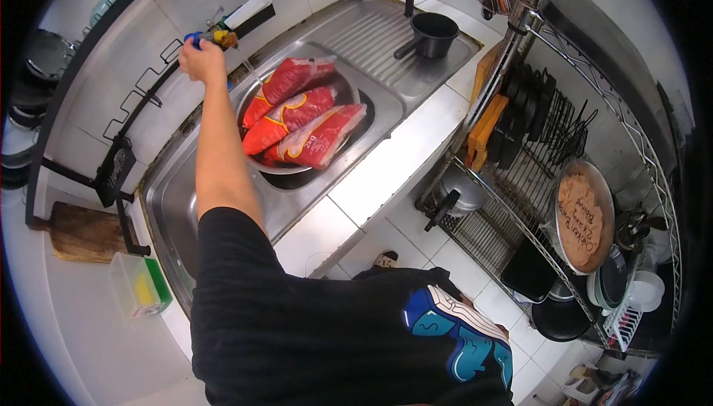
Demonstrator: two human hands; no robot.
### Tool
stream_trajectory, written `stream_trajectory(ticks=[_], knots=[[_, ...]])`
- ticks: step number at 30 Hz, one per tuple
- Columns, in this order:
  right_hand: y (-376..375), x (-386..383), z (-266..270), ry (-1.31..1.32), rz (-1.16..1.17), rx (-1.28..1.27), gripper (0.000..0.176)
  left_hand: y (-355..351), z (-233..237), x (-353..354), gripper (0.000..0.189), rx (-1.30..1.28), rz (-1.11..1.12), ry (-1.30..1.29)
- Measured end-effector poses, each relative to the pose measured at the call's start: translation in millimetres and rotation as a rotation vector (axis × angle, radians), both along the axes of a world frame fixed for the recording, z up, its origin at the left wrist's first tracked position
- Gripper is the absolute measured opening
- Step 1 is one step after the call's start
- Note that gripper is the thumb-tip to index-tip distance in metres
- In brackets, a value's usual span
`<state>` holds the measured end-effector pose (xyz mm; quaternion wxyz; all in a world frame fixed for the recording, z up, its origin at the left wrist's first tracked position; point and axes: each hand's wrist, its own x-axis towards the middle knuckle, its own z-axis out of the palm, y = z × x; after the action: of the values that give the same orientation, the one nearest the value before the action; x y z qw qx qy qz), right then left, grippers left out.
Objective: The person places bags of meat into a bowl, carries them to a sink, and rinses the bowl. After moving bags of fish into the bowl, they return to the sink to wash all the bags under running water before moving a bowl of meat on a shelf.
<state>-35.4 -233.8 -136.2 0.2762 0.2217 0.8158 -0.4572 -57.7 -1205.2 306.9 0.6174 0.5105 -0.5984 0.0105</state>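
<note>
My left hand (200,62) reaches over the sink, its fingers closed around the blue and yellow tap (217,38) at the wall. A thin stream of water seems to run from the spout toward the bowl. Below it, a round metal bowl (355,94) sits in the sink basin (386,109). Several red and clear plastic packs (301,109) lie side by side in the bowl; the nearest pack (319,137) is printed "2kg". Their contents are hard to make out. My right hand is out of view.
A black saucepan (434,35) stands on the ribbed drainboard (356,31). Left are a wooden cutting board (85,231) and a plastic container (137,285). On the right, a wire rack (475,235) holds pans and a labelled bowl (583,217).
</note>
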Motion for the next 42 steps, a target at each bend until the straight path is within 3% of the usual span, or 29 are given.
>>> stream_trajectory(ticks=[5,7,8,9,10,11,12,13,14,15,17,18,19,21,23,25,29,30,33,36,38,40,42], knots=[[-12.6,-4.0,25.5,0.083,0.198,0.001,0.021,8.1,17.0,-20.7,0.032,-0.329,-0.103,-0.357],[-12.4,-6.3,25.3,0.533,1.227,0.743,0.018,24.3,11.3,-46.6,0.032,-0.490,-0.268,-0.479],[-15.9,1.9,19.1,0.415,1.081,0.798,0.015,43.5,9.6,-53.7,0.032,-0.555,-0.405,-0.524],[-19.2,6.8,22.4,0.442,1.080,0.810,0.017,66.0,3.3,-65.8,0.033,-0.496,-0.559,-0.590],[-27.3,8.2,31.5,0.228,0.926,0.738,0.020,83.3,-10.2,-74.6,0.035,-0.370,-0.724,-0.735],[-23.6,14.7,17.9,0.125,0.681,0.598,0.022,86.5,-26.8,-83.6,0.031,-0.134,-0.977,-0.861],[-29.2,22.3,32.0,0.309,0.646,0.561,0.024,111.2,-28.8,-87.4,0.026,-0.047,-1.112,-1.042],[-28.3,26.3,30.4,0.193,0.483,0.486,0.022,144.9,-22.6,-93.5,0.023,0.270,-1.145,-1.107],[-27.1,30.7,29.2,0.093,0.308,0.421,0.025,140.5,-41.2,-102.6,0.021,0.010,-1.204,-1.069],[-31.7,33.4,42.1,0.063,0.364,0.528,0.025,163.5,-32.1,-106.4,0.020,0.096,-1.164,-1.122],[-47.0,43.6,78.5,0.065,0.406,0.697,0.024,144.9,-55.2,-123.2,0.020,-0.113,-1.178,-1.068],[-52.8,49.5,93.3,0.101,0.393,0.761,0.023,151.1,-53.2,-128.9,0.021,-0.070,-1.129,-1.096],[-61.1,51.3,110.0,-0.043,0.170,0.685,0.024,154.9,-48.6,-133.0,0.022,-0.026,-1.072,-1.124],[-77.5,63.8,142.5,-0.072,0.018,0.758,0.024,150.5,-54.3,-136.3,0.024,-0.051,-1.110,-0.999],[-76.9,80.0,148.0,-0.071,-0.109,0.805,0.019,138.4,-60.5,-141.0,0.022,0.036,-0.983,-0.985],[-67.9,101.7,138.4,-0.039,-0.214,0.829,0.011,93.0,-93.0,-146.9,0.020,-0.136,-0.871,-0.841],[-23.4,139.8,95.2,-0.081,-0.286,0.715,0.011,89.9,-93.2,-136.7,0.024,0.378,-1.013,-0.527],[-5.2,152.1,67.7,-0.013,-0.197,0.740,0.012,103.2,-92.2,-136.7,0.024,0.389,-1.013,-0.499],[23.2,161.3,61.5,-0.090,-0.283,0.680,0.014,171.6,-83.6,-137.9,0.026,0.231,-0.944,-0.543],[61.2,152.3,47.0,-0.209,0.095,0.686,0.026,239.6,-71.4,-139.2,0.028,0.106,-0.932,-0.635],[60.1,160.9,56.2,-0.084,-0.120,0.530,0.050,281.2,-62.8,-144.1,0.030,0.039,-0.962,-0.699],[78.5,158.6,57.5,-0.130,-0.150,0.465,0.063,317.5,-57.1,-153.2,0.032,-0.034,-1.025,-0.785],[102.6,165.8,57.0,-0.080,-0.185,0.340,0.062,342.1,-58.3,-171.3,0.034,-0.115,-1.120,-0.932]])
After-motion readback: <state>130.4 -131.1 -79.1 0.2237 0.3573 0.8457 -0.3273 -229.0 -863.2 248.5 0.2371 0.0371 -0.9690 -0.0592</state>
